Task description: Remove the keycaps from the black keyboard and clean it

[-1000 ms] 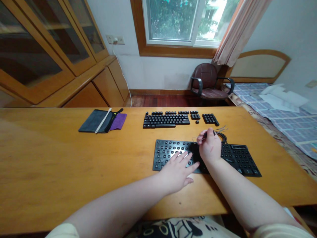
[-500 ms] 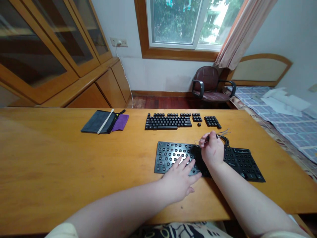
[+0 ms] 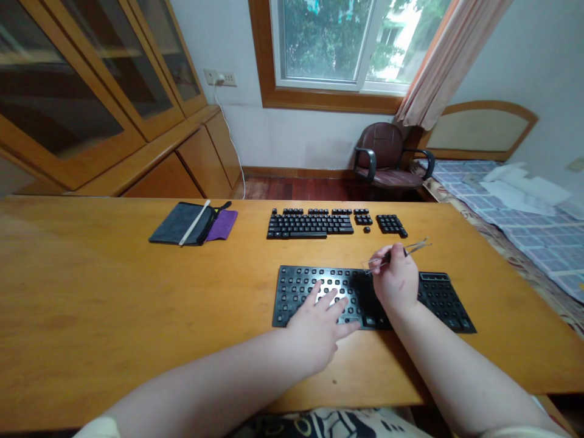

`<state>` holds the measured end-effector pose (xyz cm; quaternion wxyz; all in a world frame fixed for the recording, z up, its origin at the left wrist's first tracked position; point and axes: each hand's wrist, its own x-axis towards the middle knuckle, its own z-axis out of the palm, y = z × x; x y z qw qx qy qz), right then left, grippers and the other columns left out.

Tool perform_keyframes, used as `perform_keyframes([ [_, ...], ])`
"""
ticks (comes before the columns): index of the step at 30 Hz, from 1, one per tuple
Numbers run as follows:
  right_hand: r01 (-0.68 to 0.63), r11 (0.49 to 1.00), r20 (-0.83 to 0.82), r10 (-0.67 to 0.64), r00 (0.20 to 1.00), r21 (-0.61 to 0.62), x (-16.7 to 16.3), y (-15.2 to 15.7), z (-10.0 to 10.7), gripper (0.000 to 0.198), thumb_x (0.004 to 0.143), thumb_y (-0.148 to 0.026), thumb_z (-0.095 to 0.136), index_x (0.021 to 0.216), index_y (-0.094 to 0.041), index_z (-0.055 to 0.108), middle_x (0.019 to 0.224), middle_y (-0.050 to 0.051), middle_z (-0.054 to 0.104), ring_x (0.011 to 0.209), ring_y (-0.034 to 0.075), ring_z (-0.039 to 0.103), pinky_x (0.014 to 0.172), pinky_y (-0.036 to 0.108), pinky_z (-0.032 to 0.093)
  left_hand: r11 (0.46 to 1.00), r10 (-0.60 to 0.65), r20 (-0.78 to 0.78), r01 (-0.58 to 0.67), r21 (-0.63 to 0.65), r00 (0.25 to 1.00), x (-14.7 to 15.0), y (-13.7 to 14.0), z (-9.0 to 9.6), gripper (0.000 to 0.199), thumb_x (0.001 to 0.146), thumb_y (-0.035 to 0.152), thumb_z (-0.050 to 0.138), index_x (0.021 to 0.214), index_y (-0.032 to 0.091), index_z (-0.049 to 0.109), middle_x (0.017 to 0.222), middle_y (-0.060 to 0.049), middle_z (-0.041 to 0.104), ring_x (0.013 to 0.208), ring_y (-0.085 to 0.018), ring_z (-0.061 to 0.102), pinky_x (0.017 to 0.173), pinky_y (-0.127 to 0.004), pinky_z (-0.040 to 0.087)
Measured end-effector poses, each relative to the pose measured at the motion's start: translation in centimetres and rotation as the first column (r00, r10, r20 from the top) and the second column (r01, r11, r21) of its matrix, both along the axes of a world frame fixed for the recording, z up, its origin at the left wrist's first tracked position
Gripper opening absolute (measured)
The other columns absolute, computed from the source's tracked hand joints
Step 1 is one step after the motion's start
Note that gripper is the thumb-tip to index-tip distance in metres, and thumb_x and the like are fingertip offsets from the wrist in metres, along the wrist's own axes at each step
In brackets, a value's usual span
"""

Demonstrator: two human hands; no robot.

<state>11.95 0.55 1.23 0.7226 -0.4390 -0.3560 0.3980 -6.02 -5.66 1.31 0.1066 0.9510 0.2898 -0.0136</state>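
A black keyboard base point(image 3: 438, 298) with its keycaps off lies in front of me. My left hand point(image 3: 317, 325) rests on its left half, fingers spread flat. My right hand point(image 3: 396, 274) is closed around a wire keycap puller point(image 3: 416, 246), whose thin loops stick out on both sides of the fist, above the board. Part of the board is hidden behind that hand and forearm. Beyond it the removed keycaps point(image 3: 310, 224) are laid out in keyboard order, with the number pad keycaps point(image 3: 390, 224) at the right and arrow keycaps point(image 3: 366, 229) between.
At the left of the wooden table point(image 3: 137, 304) lie a dark grey pouch point(image 3: 176, 222), a pale stick point(image 3: 195, 224) across it and a purple cloth point(image 3: 222, 225). A chair point(image 3: 385, 152) stands beyond the table, and a bed point(image 3: 502, 207) is at the right.
The keyboard base has shifted left, with my left hand moving along on it. My right hand has moved slightly right, still holding the keycap puller. The black cable coil behind it no longer shows.
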Motion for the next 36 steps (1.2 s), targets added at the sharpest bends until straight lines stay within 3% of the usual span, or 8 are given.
perform_keyframes([
  [4,-0.024,0.994,0.205,0.001,0.979,0.107,0.3,-1.0,0.0,0.038,0.084,-0.049,0.055,0.063,-0.018,0.060,0.053,0.000,0.055,0.044,0.009,0.048,0.040,0.021,0.033,0.999,0.009,0.054,-0.007,-0.046,0.998,-1.5,1.1,1.2,0.035,0.081,0.036,0.056,0.116,0.036,0.059,0.136,-0.003,0.050,0.133,-0.034,0.030,0.105,-0.067,0.002],
  [7,-0.203,0.968,0.439,0.119,0.890,0.150,0.6,-1.5,0.3,0.038,0.085,-0.046,0.054,0.061,-0.018,0.063,0.052,0.001,0.056,0.045,0.011,0.048,0.042,0.023,0.036,0.996,0.027,0.118,-0.017,-0.084,0.993,-2.2,2.7,1.9,0.021,0.086,0.031,0.048,0.090,0.029,0.069,0.105,-0.001,0.067,0.123,-0.026,0.044,0.108,-0.062,0.002],
  [10,-0.397,0.914,0.621,0.265,0.737,0.081,0.6,-1.6,0.7,0.038,0.085,-0.043,0.053,0.058,-0.018,0.063,0.051,0.002,0.057,0.048,0.013,0.051,0.049,0.027,0.041,0.994,0.098,0.185,-0.086,-0.068,0.978,-2.2,3.9,1.7,0.025,0.090,0.028,0.042,0.095,0.024,0.066,0.101,-0.003,0.067,0.114,-0.020,0.052,0.112,-0.051,0.014],
  [15,-0.585,0.807,0.839,0.376,0.392,-0.089,0.2,-1.1,0.7,0.031,0.085,-0.037,0.054,0.062,-0.020,0.065,0.056,0.002,0.061,0.053,0.013,0.055,0.055,0.026,0.042,0.998,0.056,0.207,-0.062,0.025,0.977,-1.0,4.1,-1.1,0.064,0.082,0.049,0.054,0.136,0.019,0.039,0.147,-0.011,0.034,0.138,-0.028,0.023,0.112,-0.051,0.016],
  [18,-0.642,0.735,0.887,0.424,0.183,-0.218,-0.2,-0.9,0.5,0.026,0.083,-0.037,0.057,0.065,-0.020,0.067,0.058,0.002,0.063,0.054,0.013,0.055,0.055,0.025,0.040,0.998,0.048,0.174,-0.055,0.032,0.984,-0.5,3.9,-2.5,0.053,0.087,0.045,0.048,0.135,0.023,0.041,0.149,-0.008,0.031,0.139,-0.027,0.021,0.112,-0.051,0.014],
  [20,-0.663,0.693,0.877,0.468,0.112,-0.285,-0.4,-0.9,0.4,0.024,0.082,-0.038,0.059,0.067,-0.020,0.068,0.060,0.002,0.064,0.055,0.013,0.055,0.056,0.024,0.039,0.998,0.061,0.172,-0.066,0.022,0.983,-0.4,4.0,-2.8,0.047,0.090,0.041,0.042,0.134,0.024,0.043,0.148,-0.006,0.034,0.138,-0.025,0.024,0.112,-0.048,0.015],
  [26,-0.736,0.538,0.786,0.619,0.013,-0.411,-0.3,-0.7,1.3,0.021,0.076,-0.041,0.066,0.071,-0.021,0.072,0.063,0.001,0.068,0.056,0.012,0.057,0.056,0.022,0.040,0.999,0.026,0.134,-0.032,0.040,0.991,-0.8,4.5,-2.6,0.049,0.089,0.037,0.042,0.135,0.020,0.042,0.148,-0.008,0.033,0.138,-0.026,0.024,0.112,-0.047,0.017],
  [36,-0.727,0.492,0.640,0.763,0.093,-0.480,1.0,-0.8,1.8,0.024,0.063,-0.047,0.075,0.064,-0.023,0.073,0.056,0.000,0.066,0.051,0.013,0.056,0.055,0.024,0.043,0.990,0.069,0.150,-0.086,0.115,0.986,-0.5,4.3,-2.9,0.046,0.090,0.042,0.040,0.132,0.022,0.044,0.148,-0.010,0.032,0.138,-0.027,0.024,0.111,-0.047,0.017],
])
